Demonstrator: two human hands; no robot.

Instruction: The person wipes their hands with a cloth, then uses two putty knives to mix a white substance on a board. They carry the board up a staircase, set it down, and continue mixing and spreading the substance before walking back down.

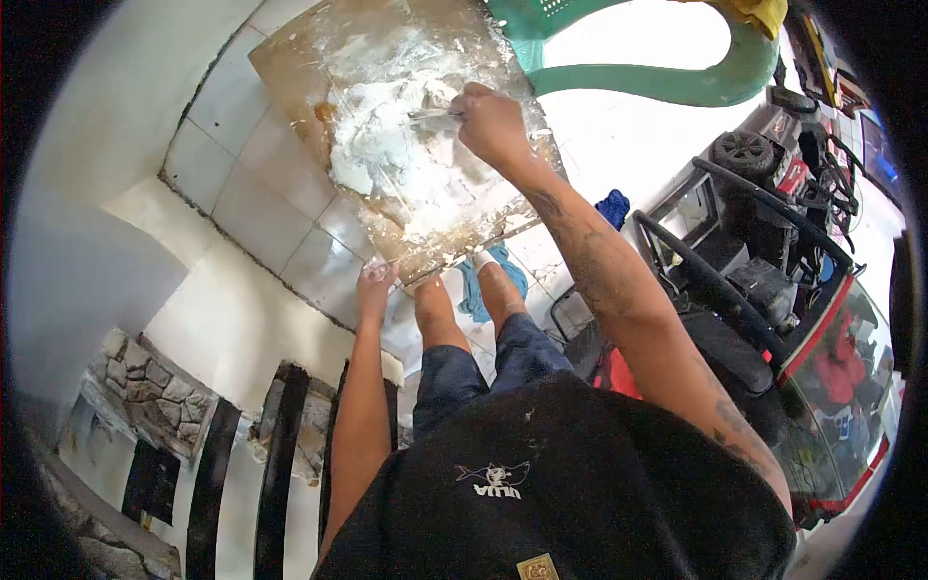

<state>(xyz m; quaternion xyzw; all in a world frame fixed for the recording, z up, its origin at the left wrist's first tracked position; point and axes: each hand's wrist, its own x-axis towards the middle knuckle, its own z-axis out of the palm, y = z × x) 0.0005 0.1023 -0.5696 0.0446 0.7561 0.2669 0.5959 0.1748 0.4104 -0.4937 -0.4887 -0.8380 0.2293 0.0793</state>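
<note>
A worn brown board (pixel 290 58) lies in front of me, its middle covered by a heap of wet white paste (pixel 372 145). Over the right part of the paste is my right hand (pixel 491 126), its fingers closed on the handle of a small tool (pixel 433 113) whose tip reaches into the paste. The tool's far end is hard to make out. My left hand (pixel 377 277) is at the board's near left corner, smeared with white, its fingers curled in. Whether it grips the board's edge or something small is unclear.
A green plastic chair (pixel 657 85) with a yellow cloth (pixel 759 12) stands beyond the board. Blue cloths lie on the tiled floor (pixel 290 184). At right are a wheeled ride-on toy (pixel 744 153) and a glass-sided case (pixel 841 406). Dark railings (pixel 280 474) and stonework are at lower left.
</note>
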